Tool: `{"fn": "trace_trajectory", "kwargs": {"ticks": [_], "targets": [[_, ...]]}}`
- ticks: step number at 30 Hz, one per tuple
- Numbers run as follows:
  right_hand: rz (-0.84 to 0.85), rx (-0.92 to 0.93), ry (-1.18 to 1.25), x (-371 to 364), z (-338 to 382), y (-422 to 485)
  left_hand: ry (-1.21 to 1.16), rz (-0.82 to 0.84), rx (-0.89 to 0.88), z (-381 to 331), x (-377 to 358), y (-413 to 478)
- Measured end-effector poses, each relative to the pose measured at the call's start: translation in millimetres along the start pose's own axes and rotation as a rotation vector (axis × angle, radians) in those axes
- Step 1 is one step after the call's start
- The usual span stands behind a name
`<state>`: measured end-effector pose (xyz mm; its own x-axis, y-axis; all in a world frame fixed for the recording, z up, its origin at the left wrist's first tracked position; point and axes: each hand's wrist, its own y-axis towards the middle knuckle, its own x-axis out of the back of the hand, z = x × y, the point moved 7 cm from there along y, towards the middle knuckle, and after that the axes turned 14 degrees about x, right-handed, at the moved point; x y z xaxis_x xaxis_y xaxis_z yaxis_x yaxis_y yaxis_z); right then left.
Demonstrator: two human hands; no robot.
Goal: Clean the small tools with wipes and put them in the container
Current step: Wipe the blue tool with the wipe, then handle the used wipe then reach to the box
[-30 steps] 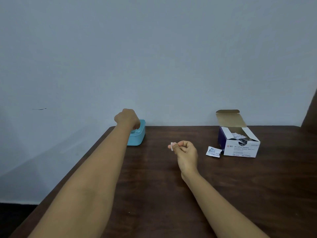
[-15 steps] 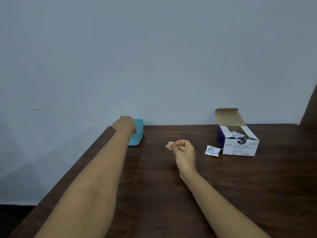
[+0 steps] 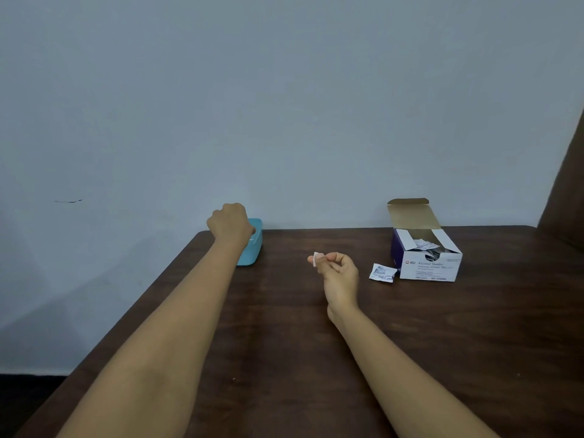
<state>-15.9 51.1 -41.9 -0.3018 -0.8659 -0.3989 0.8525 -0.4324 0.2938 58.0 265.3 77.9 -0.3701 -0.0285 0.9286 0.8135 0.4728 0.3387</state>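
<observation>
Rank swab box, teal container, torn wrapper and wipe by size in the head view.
1. white cardboard swab box
2. teal plastic container, partly behind left hand
3. torn white wrapper
4. small white wipe

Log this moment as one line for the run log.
left grip: curled over container, contents hidden | right grip: pinches wipe | sachet: on table beside open box
</observation>
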Motion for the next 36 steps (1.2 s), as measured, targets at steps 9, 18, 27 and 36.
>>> {"fn": "trace_trajectory", "kwargs": {"ticks": [9,18,27,36], "targets": [[-0.097,-0.109,0.134,26,10,5,-0.595,0.196,-0.213,-56,-18,-79],[-0.075,-0.066,0.006,96,39,14,-0.719,0.461,-0.292,-115,-61,-140],[-0.067,0.038,-0.010,118,46,15,-0.479,0.404,-0.394,-161,-73,-179],[-0.087,0.063,0.019,121,45,20,-0.746,0.504,-0.273,-160,-75,-177]]}}
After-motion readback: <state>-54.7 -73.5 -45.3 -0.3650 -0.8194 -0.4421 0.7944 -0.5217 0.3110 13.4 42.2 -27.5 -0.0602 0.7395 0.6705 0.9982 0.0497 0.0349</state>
